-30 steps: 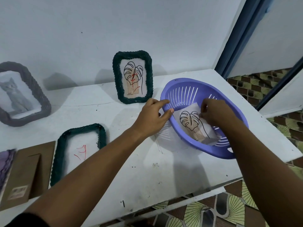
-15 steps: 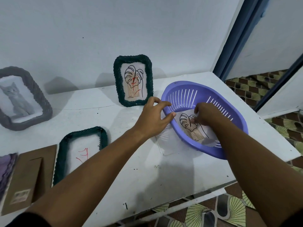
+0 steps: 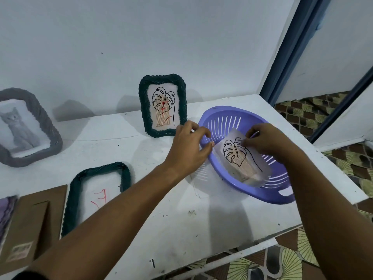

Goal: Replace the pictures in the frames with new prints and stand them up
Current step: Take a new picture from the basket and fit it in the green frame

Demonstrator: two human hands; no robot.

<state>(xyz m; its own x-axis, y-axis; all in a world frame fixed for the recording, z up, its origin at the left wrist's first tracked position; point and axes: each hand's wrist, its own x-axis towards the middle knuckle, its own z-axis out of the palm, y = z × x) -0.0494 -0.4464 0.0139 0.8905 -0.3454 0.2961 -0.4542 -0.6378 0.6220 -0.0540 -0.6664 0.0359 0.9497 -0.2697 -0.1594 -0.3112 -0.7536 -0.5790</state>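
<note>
A purple slotted basket [image 3: 262,196] sits at the table's right, tilted. Inside it lies a stack of leaf prints [image 3: 242,158]. My right hand [image 3: 268,140] pinches the top print's upper edge and lifts it. My left hand [image 3: 189,146] grips the basket's left rim. A dark green woven frame [image 3: 162,105] with a leaf picture stands upright against the wall. A second green frame [image 3: 96,190] lies flat, front up, with red marks on its glass. A grey frame [image 3: 26,128] with a cat picture leans at the far left.
A brown cardboard frame backing [image 3: 30,225] lies flat at the near left, with a purple frame edge [image 3: 6,213] beside it. The white table [image 3: 181,229] ends just right of the basket; patterned floor [image 3: 302,263] lies below. A blue door frame [image 3: 288,49] rises at right.
My right hand has pinched the top leaf print and raised its upper edge off the stack. My left hand stays on the basket rim.
</note>
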